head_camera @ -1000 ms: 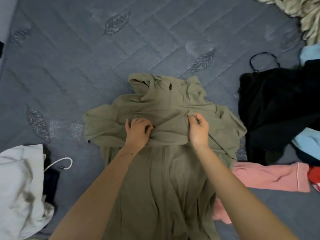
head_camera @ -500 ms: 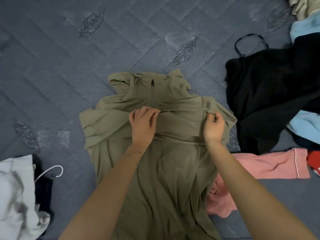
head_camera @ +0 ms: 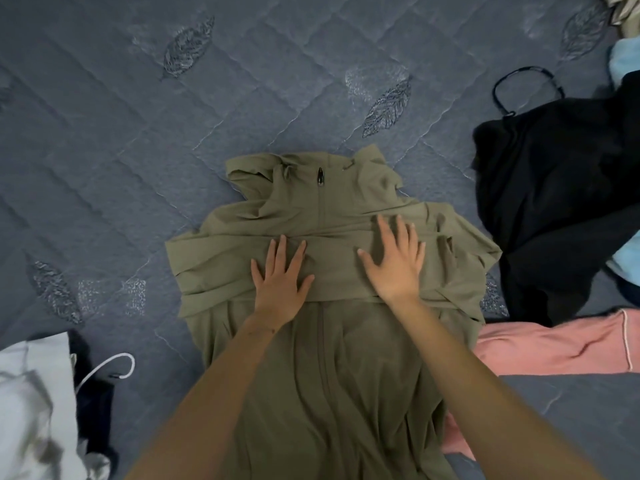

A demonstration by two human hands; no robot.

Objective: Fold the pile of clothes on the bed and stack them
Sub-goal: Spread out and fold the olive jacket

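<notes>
Both hands are flat and released, gripping nothing: the left hand (head_camera: 281,277) and the right hand (head_camera: 396,263) press palm-down, fingers spread, on the band of cloth laid across the chest of the olive jacket (head_camera: 346,393).

The bed (head_camera: 173,143), under a grey-blue quilted cover, fills most of what I can see. The jacket lies front-up in the middle of it, collar away from the person and body running down toward them. Its hem is out of sight. To the right a black garment (head_camera: 554,188) sits in a heap just beside the jacket's shoulder. A pink garment (head_camera: 554,344) lies below that, its edge tucked under the jacket's side. A white garment (head_camera: 31,410) is bunched at the lower left, well apart. A scrap of light blue cloth (head_camera: 623,60) shows at the far right edge. The zipper pull (head_camera: 320,176) sits at the closed collar.

I'd say this is the smoothing step, with the sleeves folded in across the front and being pressed flat. The next move likely calls for both hands to let go of the chest, reach down for the lower body and bring it up over the sleeves. That has to be done without dragging the pink garment along.
</notes>
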